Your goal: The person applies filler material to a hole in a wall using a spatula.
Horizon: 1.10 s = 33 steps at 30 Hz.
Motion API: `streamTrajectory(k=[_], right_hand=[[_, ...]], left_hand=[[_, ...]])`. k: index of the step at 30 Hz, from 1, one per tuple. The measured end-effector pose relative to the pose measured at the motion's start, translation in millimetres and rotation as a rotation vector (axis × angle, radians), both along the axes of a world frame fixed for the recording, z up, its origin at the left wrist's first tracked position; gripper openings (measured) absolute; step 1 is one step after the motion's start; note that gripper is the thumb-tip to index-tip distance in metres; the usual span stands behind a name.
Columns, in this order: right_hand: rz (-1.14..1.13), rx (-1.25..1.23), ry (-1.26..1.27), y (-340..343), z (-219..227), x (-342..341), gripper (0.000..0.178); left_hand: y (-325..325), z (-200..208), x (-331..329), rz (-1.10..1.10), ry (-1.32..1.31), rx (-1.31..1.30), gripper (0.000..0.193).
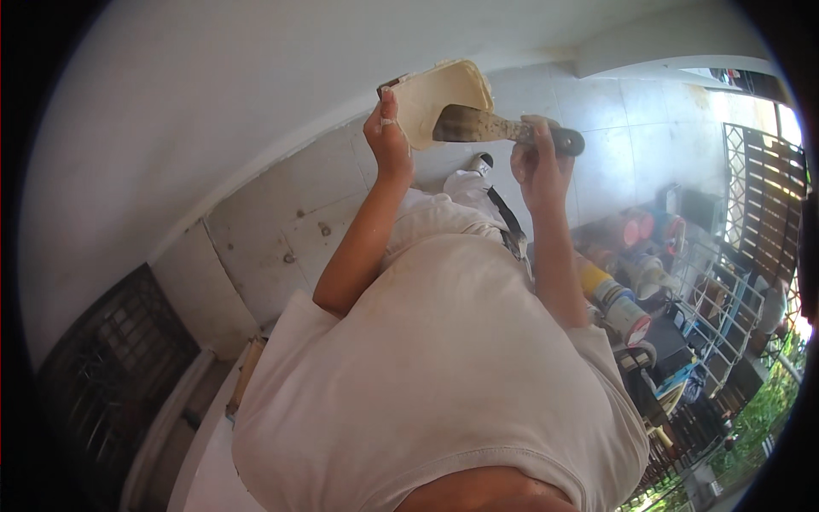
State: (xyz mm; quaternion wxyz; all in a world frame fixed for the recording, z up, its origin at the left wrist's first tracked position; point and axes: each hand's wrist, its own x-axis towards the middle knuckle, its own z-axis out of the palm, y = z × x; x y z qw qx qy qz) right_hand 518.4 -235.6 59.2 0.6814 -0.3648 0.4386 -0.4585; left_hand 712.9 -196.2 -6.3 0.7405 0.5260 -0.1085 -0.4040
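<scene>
My left hand [390, 141] is closed on the edge of a shallow tray [456, 81] coated inside with cream-coloured paste. Some paste sticks to the thumb. The tray is held up near the white wall, tilted so that its inside shows. My right hand [543, 162] grips a putty knife [482, 126] by its dark handle. Its wide, stained blade points left and overlaps the lower right part of the tray; whether it touches the paste I cannot tell.
A white wall [188, 102] runs along the left and far side. Light tiles [273, 230] cover the floor, with dark spots. On the right stand several paint cans [627, 316], a white wire rack [717, 299] and a slatted gate [768, 196]. A dark grille [111, 350] is at lower left.
</scene>
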Motion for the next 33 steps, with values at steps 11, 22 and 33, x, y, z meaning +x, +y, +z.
streamTrajectory(k=[11, 22, 33], right_hand=[[0.019, -0.490, 0.018, 11, 25, -35, 0.029], [0.034, -0.456, 0.094, -53, 2, -76, 0.023], [-0.112, -0.487, -0.154, -125, -13, -146, 0.036]], left_hand=[[-34, 32, -10, -0.191, 0.179, 0.088, 0.054], [-89, 36, -57, -0.168, 0.211, 0.042, 0.050], [-164, 51, -120, -0.240, 0.190, -0.068, 0.053]])
